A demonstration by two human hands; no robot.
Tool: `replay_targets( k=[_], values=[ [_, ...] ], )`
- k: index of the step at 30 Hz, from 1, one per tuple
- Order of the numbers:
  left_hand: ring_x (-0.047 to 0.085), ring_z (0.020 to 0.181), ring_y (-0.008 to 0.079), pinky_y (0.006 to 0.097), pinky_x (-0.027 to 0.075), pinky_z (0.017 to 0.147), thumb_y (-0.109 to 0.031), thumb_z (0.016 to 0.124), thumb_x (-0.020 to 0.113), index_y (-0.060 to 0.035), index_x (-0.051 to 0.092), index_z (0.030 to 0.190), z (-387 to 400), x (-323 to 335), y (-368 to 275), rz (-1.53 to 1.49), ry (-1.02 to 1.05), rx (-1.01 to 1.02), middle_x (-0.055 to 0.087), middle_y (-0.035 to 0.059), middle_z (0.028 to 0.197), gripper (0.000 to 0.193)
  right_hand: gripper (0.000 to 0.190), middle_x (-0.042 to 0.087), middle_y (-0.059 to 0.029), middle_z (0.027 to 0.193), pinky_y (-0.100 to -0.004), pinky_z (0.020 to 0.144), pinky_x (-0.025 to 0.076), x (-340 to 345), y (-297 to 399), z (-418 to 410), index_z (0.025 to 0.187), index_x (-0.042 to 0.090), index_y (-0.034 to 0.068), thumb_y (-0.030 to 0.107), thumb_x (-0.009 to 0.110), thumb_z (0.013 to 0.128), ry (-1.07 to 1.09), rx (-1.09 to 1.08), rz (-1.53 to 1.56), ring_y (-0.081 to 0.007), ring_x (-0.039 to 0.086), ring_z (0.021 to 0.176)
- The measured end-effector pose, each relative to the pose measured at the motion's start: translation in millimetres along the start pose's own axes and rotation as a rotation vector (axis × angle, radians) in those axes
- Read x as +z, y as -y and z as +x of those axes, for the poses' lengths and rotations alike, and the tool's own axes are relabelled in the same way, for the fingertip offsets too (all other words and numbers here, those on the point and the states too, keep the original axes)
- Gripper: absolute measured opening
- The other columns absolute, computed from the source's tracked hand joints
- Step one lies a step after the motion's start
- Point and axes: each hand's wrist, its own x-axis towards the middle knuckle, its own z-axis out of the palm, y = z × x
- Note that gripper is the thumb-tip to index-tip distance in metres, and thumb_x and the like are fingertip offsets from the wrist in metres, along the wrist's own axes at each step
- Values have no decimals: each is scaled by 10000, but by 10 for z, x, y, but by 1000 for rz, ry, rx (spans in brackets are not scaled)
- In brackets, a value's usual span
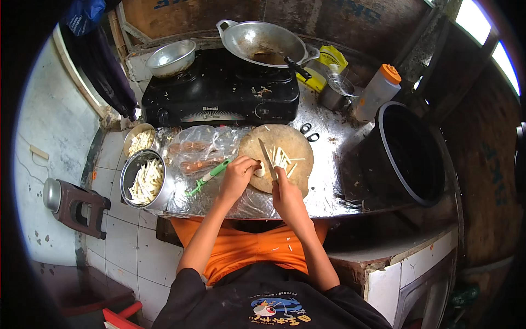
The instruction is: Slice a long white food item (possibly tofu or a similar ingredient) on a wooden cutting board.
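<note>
My right hand [286, 196] grips a kitchen knife [267, 158], its blade pointing up and away over a round wooden chopping board [253, 140]. At the board's left side, my left hand [238, 177] holds a pale peeled vegetable piece [259, 169] between its fingertips, just left of the blade. Thin pale vegetable sticks [281, 157] lie on the board to the right of the knife. Left of the board are a green-handled peeler [208, 177] and clear plastic bags [201, 144] with reddish-brown contents. A metal pot [163, 193] holds many cut pale sticks [146, 183].
Behind stands a black two-burner gas stove [222, 96] with a metal basin [171, 59] and a wok [263, 39]. Black-handled scissors [309, 132] lie beyond the board. A bowl of small cut pieces [141, 142] stands left, a large black bucket [382, 152] and plastic bottle [376, 94] right.
</note>
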Motion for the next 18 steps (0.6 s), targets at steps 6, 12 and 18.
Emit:
replay_targets(
  k=[6,12,18],
  values=[
    [668,816,297,374,528,710,107,800,648,45,685,879,-48,65,-85,43,-42,19,679,134,856,107,147,598,-308,673,-603,566,463,37,8,-91,1058,390,-22,1,481,945,76,1,-111,-518,610,643],
    [644,846,321,404,517,721,124,765,636,37,663,852,-85,70,-108,136,-50,74,664,130,862,127,124,559,-302,631,-583,560,438,92,77,-164,1029,392,-30,-1,490,959,65,32,-105,-509,594,645],
    [642,848,322,402,520,724,142,741,628,34,662,847,-118,99,-96,143,-57,111,669,129,867,155,209,609,-322,693,-591,628,502,137,116,-198,1041,369,-21,-71,478,871,162,133,-173,-520,632,705]
  ],
)
